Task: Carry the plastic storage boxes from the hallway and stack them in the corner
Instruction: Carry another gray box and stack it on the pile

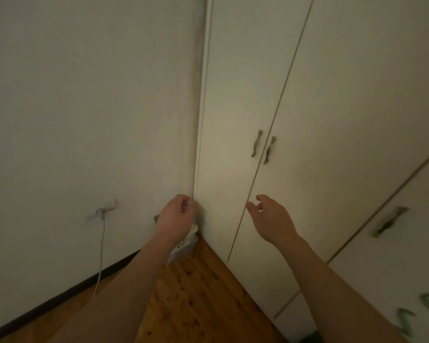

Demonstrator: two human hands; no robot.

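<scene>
The left hand is raised toward the room corner with its back to the camera and its fingers curled inward; whether they grasp anything cannot be told, since the palm side is hidden. The right hand is held out in front of the cupboard with fingers loosely bent and spread apart, holding nothing and touching nothing. Just below and behind the left wrist, a translucent plastic storage box sits on the floor, pushed into the corner where the wall meets the cupboard; most of it is covered by the forearm, and something pale and crumpled shows at its top, too blurred to name. The box rests on a brown wooden plank floor with dark knots. To the left rises a plain off-white wall edged at the bottom by a dark skirting board; a white plug sits in the wall and a thin white cable hangs from it down to the floor. To the right stands a tall cream cupboard with closed doors, a pair of curved greenish metal handles beside the door seam, and another blurred handle further right.
</scene>
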